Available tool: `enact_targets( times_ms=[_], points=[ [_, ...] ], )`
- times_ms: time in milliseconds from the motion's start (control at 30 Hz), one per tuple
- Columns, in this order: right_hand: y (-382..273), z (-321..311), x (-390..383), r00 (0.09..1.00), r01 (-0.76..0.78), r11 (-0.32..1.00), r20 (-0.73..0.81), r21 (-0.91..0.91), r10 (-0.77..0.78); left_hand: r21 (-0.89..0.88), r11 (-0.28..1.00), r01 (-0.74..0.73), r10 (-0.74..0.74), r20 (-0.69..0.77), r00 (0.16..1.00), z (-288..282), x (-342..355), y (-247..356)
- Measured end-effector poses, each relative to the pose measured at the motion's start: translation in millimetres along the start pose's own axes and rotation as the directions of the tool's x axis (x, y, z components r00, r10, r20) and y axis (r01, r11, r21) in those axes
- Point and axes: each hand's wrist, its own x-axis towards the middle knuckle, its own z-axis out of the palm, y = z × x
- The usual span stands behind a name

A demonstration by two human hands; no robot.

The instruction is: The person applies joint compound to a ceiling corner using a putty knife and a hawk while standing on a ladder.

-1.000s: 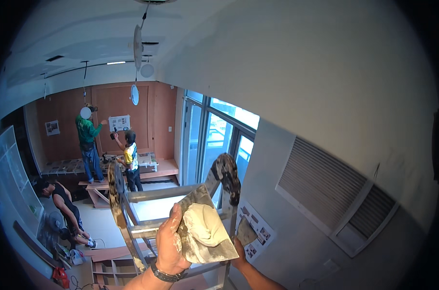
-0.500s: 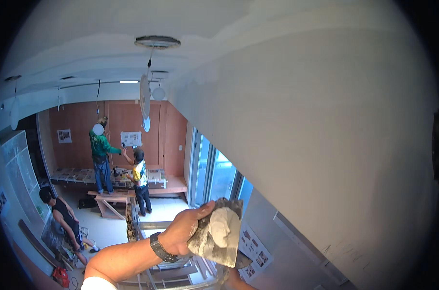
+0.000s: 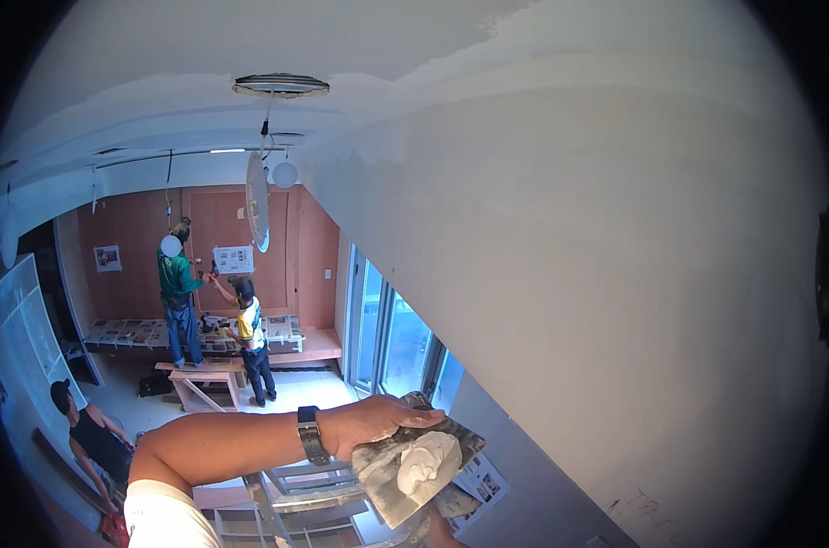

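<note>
My left hand (image 3: pixel 373 426), with a dark watch on the wrist, grips a wide, smeared metal putty knife (image 3: pixel 383 475) by its upper edge. A thick lump of white putty (image 3: pixel 430 461) sits on its flat blade. Below and partly behind it, near the lower edge, my right hand (image 3: pixel 440 533) shows only in part, closed by a second putty knife (image 3: pixel 457 501). Most of that tool's handle is hidden.
A metal ladder (image 3: pixel 314 500) stands beneath my arms. The sloping wall (image 3: pixel 570 274) fills the right side. Lamps hang on cables from ceiling holes, one a round disc (image 3: pixel 257 203). One person (image 3: pixel 179 292) stands on a wooden bench, with others below.
My left forearm has swung up flatter, and the putty-laden blade has tilted and shifted slightly lower. The view has turned a little to the right.
</note>
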Motion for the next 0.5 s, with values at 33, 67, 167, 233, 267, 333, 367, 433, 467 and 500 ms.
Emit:
enact_targets(
  times_ms=[33,67,167,233,267,333,367,433,467,500],
  points=[
    [-1.0,1.7,1.3,1.0,0.016,1.0,-0.012,-0.019,-0.017,0.014,1.0,0.021,-0.021,0.013,1.0,1.5,-2.0,4.3],
    [-0.8,2.9,1.7,0.999,0.029,0.999,-0.028,-0.041,-0.03,0.029,0.999,0.041,-0.042,0.025,0.999,0.8,-2.0,7.4],
    [-5.1,6.5,4.0,0.993,0.074,0.989,-0.084,-0.128,-0.085,0.066,0.995,0.075,-0.083,0.13,0.988,-13.8,10.3,9.7],
    [-7.0,8.4,4.4,0.981,0.106,0.971,-0.134,-0.213,-0.137,0.171,0.979,0.109,-0.138,0.173,0.975,-19.1,15.5,16.7],
    [-7.9,9.0,4.2,0.972,0.124,0.955,-0.163,-0.271,-0.172,0.216,0.969,0.117,-0.157,0.18,0.971,-21.9,20.7,17.8],
    [-12.3,21.9,15.9,0.959,0.149,0.899,-0.163,-0.412,-0.234,0.29,0.95,0.115,-0.172,0.178,0.969,-38.8,25.9,15.5],
    [-11.1,27.3,23.6,0.95,0.158,0.851,-0.157,-0.501,-0.269,0.284,0.95,0.131,-0.18,0.151,0.972,-47.6,27.0,14.0],
    [-9.6,14.6,18.6,0.899,0.136,0.769,-0.249,-0.625,-0.361,0.33,0.927,0.18,-0.252,0.192,0.948,-50.8,50.8,12.7],
    [-8.9,10.7,19.6,0.879,0.118,0.716,-0.262,-0.688,-0.397,0.345,0.919,0.192,-0.28,0.227,0.933,-60.9,64.8,6.3],
    [-7.0,5.4,19.8,0.859,0.094,0.663,-0.276,-0.742,-0.432,0.344,0.915,0.213,-0.305,0.24,0.922,-57.5,61.3,8.6]
  ],
)
